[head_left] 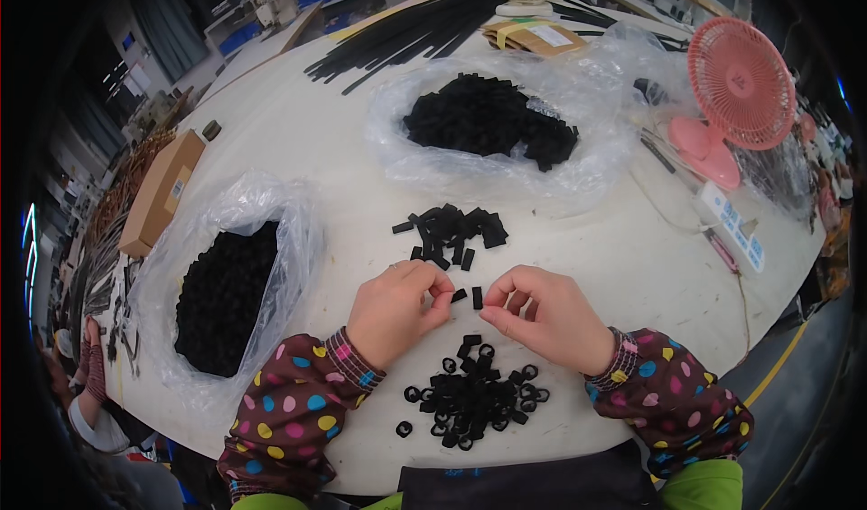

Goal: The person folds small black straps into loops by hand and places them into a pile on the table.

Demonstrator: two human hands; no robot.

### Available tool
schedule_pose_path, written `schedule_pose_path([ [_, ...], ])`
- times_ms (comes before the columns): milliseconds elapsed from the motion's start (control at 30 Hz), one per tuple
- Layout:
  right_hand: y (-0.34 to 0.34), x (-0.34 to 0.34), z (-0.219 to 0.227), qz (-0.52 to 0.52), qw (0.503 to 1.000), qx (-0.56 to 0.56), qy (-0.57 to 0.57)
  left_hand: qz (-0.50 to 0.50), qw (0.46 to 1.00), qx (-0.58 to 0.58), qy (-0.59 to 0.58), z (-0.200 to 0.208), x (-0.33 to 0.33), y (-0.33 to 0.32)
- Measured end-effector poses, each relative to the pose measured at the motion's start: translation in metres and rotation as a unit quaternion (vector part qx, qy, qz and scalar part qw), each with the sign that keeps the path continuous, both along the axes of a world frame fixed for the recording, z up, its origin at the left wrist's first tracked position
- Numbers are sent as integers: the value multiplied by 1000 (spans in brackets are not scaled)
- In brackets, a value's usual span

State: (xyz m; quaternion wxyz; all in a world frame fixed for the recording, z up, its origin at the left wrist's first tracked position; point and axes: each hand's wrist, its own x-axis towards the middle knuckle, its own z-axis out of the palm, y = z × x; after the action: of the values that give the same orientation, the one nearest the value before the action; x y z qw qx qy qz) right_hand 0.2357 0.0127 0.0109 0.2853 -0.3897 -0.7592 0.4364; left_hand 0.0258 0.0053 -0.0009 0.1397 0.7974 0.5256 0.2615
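My left hand (395,311) pinches a short black strip (459,294) between thumb and forefinger, its end sticking out toward the right. Facing it, my right hand (557,320) has thumb and forefinger closed at the edge of another small black strip (478,298), which stands upright; a small gap separates the two pieces. Just beyond my hands lies a loose heap of flat black strips (450,230). Closer to me, between my forearms, sits a pile of small black loops (479,397), several of them showing round openings.
Clear plastic bags full of black pieces lie at the left (302,239) and far middle (388,144). A cardboard box (161,194) stands at the left. To the right are a pink fan (742,84) and a white power strip (731,228). Long black strips (406,36) cover the table's far end.
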Motion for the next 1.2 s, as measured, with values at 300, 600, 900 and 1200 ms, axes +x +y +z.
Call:
schedule_pose_path([
  [300, 4, 3, -4, -17, 998, 55, -16, -17, 996, 77, 33, 6, 7, -9],
  [600, 2, 0, -7, -24, 997, 74, -5, -31, 996, -62, -48, 22, 10, -15],
  [900, -7, -1, 2, -16, 995, 86, 48, -69, 948, -209, -232, 26, 12, -20],
  [1200, -8, -3, 1, -26, 993, 110, 41, -79, 899, -306, -302, 24, 9, -20],
])
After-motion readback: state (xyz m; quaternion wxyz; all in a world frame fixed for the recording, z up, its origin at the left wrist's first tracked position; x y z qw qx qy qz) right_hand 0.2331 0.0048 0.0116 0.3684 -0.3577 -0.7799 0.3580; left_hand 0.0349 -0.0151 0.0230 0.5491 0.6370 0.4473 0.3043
